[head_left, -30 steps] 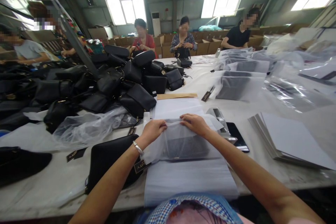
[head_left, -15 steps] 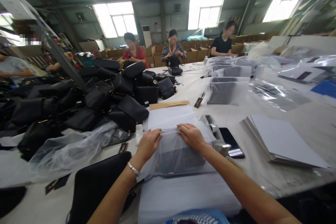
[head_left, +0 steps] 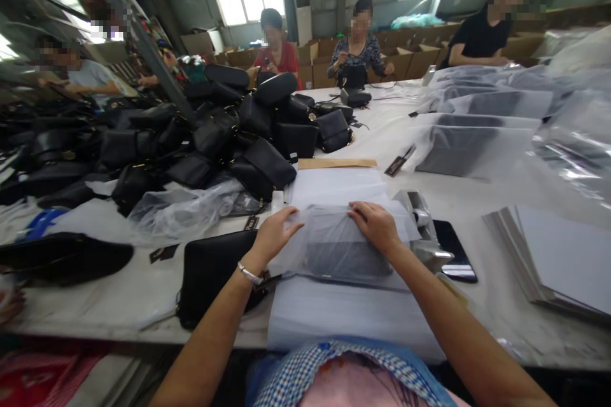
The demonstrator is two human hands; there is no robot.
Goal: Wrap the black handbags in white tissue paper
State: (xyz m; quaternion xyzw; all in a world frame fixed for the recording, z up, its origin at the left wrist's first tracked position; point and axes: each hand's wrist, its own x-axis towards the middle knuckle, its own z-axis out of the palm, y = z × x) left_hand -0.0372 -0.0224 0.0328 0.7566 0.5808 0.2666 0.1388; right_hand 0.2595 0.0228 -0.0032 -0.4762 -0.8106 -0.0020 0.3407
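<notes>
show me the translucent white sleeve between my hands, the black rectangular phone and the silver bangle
Translucent white sleeve (head_left: 329,226): head view, upper middle part.
Black rectangular phone (head_left: 453,245): head view, dark upper face.
Silver bangle (head_left: 249,274): head view, front of the band.

Filmy plastic, smooth paper, leather-look black.
My translucent sleeve (head_left: 329,221) is thin, creased plastic over white paper (head_left: 344,315), smooth and matt. My bracelet (head_left: 249,274) gleams like silver metal; the phone (head_left: 452,247) at right is glossy. The black bags (head_left: 265,168) at left look like smooth leather, faintly shiny, the card stack (head_left: 568,254) at near right is matt, and the far cartons (head_left: 405,65) are dull brown cardboard.
</notes>
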